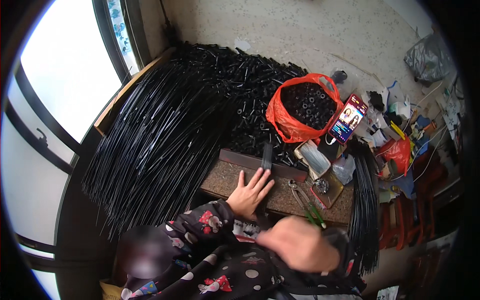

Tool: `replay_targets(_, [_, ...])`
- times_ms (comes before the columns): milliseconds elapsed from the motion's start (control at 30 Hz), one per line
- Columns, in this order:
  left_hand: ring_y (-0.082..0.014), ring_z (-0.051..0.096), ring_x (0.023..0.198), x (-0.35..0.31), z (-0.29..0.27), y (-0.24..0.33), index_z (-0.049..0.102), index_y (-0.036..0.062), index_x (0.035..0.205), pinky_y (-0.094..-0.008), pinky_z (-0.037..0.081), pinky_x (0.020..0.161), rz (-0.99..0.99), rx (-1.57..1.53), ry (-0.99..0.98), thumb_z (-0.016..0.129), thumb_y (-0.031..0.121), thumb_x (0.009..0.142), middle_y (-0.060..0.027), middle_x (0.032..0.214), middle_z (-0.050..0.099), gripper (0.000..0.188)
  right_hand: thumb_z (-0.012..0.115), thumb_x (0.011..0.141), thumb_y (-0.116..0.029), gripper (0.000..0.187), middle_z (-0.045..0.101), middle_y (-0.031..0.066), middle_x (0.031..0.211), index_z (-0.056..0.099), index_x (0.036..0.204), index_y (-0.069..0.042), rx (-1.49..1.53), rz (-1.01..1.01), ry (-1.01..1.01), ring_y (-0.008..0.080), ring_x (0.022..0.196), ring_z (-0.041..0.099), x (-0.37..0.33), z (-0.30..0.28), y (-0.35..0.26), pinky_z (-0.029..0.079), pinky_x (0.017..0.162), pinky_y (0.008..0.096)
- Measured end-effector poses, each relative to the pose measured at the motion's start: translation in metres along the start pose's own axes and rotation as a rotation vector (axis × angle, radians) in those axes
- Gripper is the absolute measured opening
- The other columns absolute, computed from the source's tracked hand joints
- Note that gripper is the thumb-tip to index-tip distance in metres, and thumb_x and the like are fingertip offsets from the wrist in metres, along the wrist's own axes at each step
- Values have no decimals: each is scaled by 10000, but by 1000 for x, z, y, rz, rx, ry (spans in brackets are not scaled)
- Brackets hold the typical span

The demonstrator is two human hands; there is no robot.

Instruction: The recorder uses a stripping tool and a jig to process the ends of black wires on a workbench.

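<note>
My left hand [250, 192] lies flat at the front of the speckled board [220, 182], fingers spread. Its fingertips touch the lower end of a small bundle of thin dark rods [267, 156], which crosses a dark reddish bar [240, 160]. Closer to my body, my right hand [300, 245] is blurred by motion. It looks closed, its fingers curled under, and whatever they hold is hidden. Pincers [304, 202] with green handles rest on the board right of my left hand. Beside them lies a shallow tray [332, 187] with small metal pieces.
Long thin black rods [150, 150] fan out at left. Short black parts [235, 70] are heaped behind. A red plastic bag [280, 117] holds black ring-shaped parts. A lit phone [348, 119], an open rectangular case [315, 159] and another rod bundle [364, 210] stand at right.
</note>
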State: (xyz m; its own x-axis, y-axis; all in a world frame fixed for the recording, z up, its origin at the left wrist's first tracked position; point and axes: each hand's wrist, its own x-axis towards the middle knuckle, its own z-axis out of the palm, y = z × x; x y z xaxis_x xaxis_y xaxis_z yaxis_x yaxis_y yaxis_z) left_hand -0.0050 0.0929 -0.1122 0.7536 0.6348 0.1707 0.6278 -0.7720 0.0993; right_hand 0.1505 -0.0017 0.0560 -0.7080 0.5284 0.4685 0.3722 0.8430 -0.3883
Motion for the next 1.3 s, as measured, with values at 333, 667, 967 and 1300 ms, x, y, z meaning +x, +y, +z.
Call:
replay_targets(333, [-322, 161, 1338, -45, -13, 9, 251, 45, 1364, -596, 146, 1005, 51, -99, -108, 563, 258, 655, -202, 1429, 174, 803, 591, 764, -108, 109, 567, 122, 689, 632, 763, -7, -505, 664, 385, 336, 638, 541, -45, 21, 217, 445, 587, 369])
replay_targets(667, [-285, 180, 1339, -41, -13, 1, 234, -7, 1359, -524, 124, 1044, 78, -139, -157, 561, 305, 659, -184, 1430, 194, 833, 604, 711, -41, 56, 553, 109, 763, 618, 747, 0, -543, 555, 312, 292, 752, 525, -62, 22, 235, 434, 655, 368])
replay_targets(967, [-288, 186, 1333, -31, -14, -2, 220, -29, 1352, -415, 168, 1064, 82, -133, -199, 611, 416, 642, -192, 1428, 187, 925, 567, 775, -47, 103, 553, 130, 759, 630, 850, -13, -132, 515, 161, 318, 706, 571, -26, 81, 218, 456, 609, 363])
replay_targets(1300, [-294, 199, 1329, -32, -11, -4, 224, -33, 1349, -396, 179, 1064, 90, -119, -222, 602, 409, 645, -197, 1424, 196, 913, 524, 756, -24, 134, 547, 116, 778, 625, 844, -20, -171, 471, 109, 316, 713, 576, -17, 83, 221, 468, 617, 375])
